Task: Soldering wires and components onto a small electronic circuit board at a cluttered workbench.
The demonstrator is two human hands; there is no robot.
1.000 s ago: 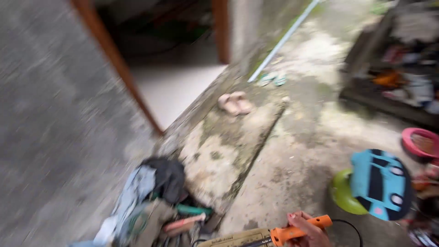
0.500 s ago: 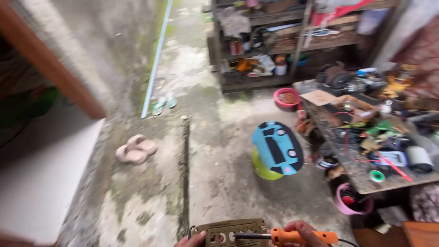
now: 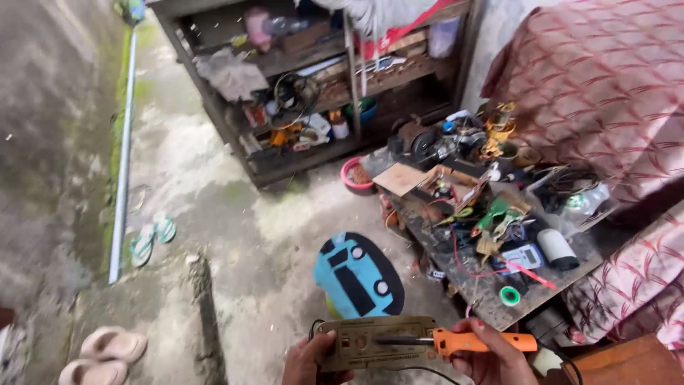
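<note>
Low between both hands lies one flat tan rectangular circuit panel (image 3: 374, 342), worn, with small cut-outs. Left hand (image 3: 306, 360) grips its left end; right hand (image 3: 491, 356) is closed around one orange-handled soldering iron (image 3: 456, 342), its dark tip over the panel. Just above them sits one blue car-shaped stool (image 3: 356, 276); far left, two pairs of sandals (image 3: 153, 239).

Single head view, steeply down and forward over concrete floor (image 3: 235, 235); hands at bottom edge, close.
</note>
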